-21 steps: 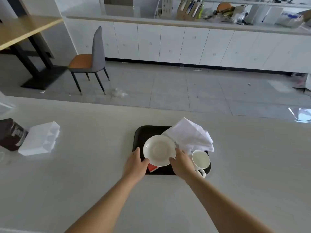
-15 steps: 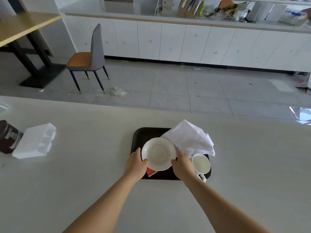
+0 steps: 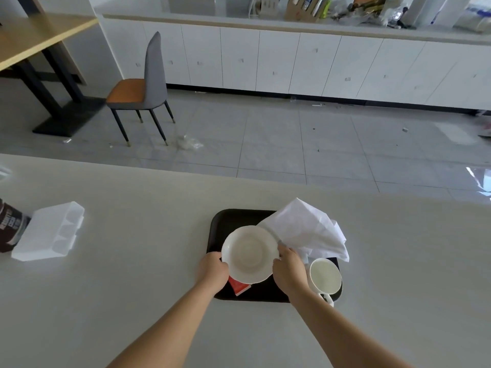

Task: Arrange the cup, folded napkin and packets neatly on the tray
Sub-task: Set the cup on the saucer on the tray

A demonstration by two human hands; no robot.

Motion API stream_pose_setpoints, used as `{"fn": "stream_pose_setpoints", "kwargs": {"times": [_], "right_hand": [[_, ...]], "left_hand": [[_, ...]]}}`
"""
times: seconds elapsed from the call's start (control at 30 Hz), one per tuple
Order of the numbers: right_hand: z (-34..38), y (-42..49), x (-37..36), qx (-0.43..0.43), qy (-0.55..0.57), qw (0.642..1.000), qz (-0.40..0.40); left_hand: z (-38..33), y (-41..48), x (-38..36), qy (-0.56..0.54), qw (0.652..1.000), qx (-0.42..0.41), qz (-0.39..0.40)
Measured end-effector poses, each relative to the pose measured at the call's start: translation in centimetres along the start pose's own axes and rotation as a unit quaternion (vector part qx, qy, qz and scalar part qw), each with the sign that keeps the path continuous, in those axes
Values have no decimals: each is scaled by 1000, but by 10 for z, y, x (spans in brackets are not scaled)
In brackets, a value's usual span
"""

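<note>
A black tray (image 3: 228,221) lies on the pale counter in front of me. Over its middle is a white saucer (image 3: 249,253). My left hand (image 3: 214,272) grips its left rim and my right hand (image 3: 289,270) grips its right rim. A red packet (image 3: 239,286) peeks out from under the saucer's near edge. A loose white napkin (image 3: 305,229) lies crumpled over the tray's far right corner. The white cup (image 3: 325,276) stands upright at the tray's near right corner, handle toward me, just right of my right hand.
At the counter's left edge sit a white plastic box (image 3: 50,232) and a dark brown bag (image 3: 10,227). Beyond the counter is a tiled floor with a grey and orange chair (image 3: 143,88), a wooden table and white cabinets.
Both hands still hold the saucer over the tray; it has barely shifted. The view has tilted slightly.
</note>
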State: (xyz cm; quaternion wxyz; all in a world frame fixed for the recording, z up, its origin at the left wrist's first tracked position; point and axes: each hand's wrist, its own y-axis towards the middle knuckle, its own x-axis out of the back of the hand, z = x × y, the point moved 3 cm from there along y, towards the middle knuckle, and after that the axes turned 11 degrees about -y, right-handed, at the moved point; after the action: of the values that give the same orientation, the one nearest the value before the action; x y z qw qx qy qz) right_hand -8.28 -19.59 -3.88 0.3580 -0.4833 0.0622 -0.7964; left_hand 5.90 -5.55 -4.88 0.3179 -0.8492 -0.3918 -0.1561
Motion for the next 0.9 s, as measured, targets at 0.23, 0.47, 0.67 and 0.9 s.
{"fn": "stream_pose_setpoints", "kwargs": {"times": [0.23,0.47,0.67,0.9], "right_hand": [[20,18,-7,-2,39,999,21],[34,32,-8,-19,64,997,34],[42,31,-6,10,93,995,28],[49,33,-3,36,112,993,1]], "left_hand": [[-4,21,16,57,997,-10,-54],[-7,42,23,60,996,-1,-70],[-7,46,20,24,996,15,-89],[-21,46,20,-73,989,12,-127]]}}
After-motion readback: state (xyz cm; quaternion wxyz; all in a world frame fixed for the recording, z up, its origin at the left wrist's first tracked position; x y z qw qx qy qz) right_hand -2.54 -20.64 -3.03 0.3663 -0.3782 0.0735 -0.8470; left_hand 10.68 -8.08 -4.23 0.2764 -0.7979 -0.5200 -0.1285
